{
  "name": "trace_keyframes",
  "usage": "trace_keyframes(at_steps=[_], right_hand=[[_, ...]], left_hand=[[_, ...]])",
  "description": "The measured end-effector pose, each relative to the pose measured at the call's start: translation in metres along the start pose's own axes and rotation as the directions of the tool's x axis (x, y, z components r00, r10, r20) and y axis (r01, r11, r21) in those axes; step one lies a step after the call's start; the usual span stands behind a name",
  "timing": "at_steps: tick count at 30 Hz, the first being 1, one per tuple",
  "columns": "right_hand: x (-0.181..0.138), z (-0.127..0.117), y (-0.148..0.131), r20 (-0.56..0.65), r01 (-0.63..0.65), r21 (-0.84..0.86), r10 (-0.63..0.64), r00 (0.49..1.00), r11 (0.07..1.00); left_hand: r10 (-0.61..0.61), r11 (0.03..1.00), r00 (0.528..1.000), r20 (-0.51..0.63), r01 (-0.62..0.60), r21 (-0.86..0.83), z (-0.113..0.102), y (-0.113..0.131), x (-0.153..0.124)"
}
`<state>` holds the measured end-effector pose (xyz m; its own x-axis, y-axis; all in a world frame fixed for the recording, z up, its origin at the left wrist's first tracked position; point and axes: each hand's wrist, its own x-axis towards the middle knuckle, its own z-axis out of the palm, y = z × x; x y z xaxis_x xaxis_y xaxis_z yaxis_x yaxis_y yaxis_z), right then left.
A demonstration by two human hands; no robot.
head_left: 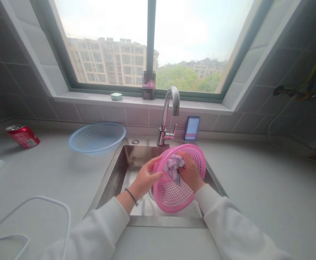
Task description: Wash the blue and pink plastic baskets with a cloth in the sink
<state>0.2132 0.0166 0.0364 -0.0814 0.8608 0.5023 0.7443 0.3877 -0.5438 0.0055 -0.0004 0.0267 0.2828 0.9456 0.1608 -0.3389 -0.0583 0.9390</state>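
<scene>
A pink plastic colander (175,196) is tilted on its side over the stainless steel sink (165,221), its open mouth facing me. My left hand (148,177) grips its left rim, thumb on the inside and fingers behind. Bunched in my right hand (191,173) is a pale purple cloth (174,166), pressed near the inner left wall of the colander. The chrome faucet (171,108) rises just behind the colander, and no water shows running from it.
On the left counter stand a blue plastic colander (98,139) and a red can (23,136). A white cable (52,200) loops at the lower left. A phone (192,128) leans on the wall right of the faucet. A pale green block (116,96) sits on the sill.
</scene>
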Motion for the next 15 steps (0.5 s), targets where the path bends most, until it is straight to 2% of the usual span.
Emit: trace_keyframes(at_steps=[4,7,9,12,15], right_hand=[[-0.003,0.012,-0.011,0.201,0.147,0.131,-0.171,0.964,0.980],[-0.006,0.017,-0.020,0.407,0.211,0.100,-0.233,0.883,0.972],[-0.007,0.017,-0.023,0.497,0.227,0.033,-0.213,0.841,0.973],[-0.004,0.015,-0.015,0.505,0.191,-0.069,-0.131,0.853,0.979],[0.002,0.013,0.003,0.390,0.098,-0.146,-0.034,0.920,0.984]], left_hand=[[0.036,0.999,0.998,-0.047,-0.037,-0.013,0.002,0.001,-0.001],[0.089,0.995,0.990,-0.108,-0.094,-0.045,0.001,0.004,0.000],[0.108,0.992,0.985,-0.134,-0.116,-0.057,0.000,0.005,0.000],[0.104,0.992,0.983,-0.154,-0.113,-0.053,-0.003,0.006,0.001],[0.082,0.995,0.985,-0.153,-0.089,-0.039,-0.004,0.006,0.002]])
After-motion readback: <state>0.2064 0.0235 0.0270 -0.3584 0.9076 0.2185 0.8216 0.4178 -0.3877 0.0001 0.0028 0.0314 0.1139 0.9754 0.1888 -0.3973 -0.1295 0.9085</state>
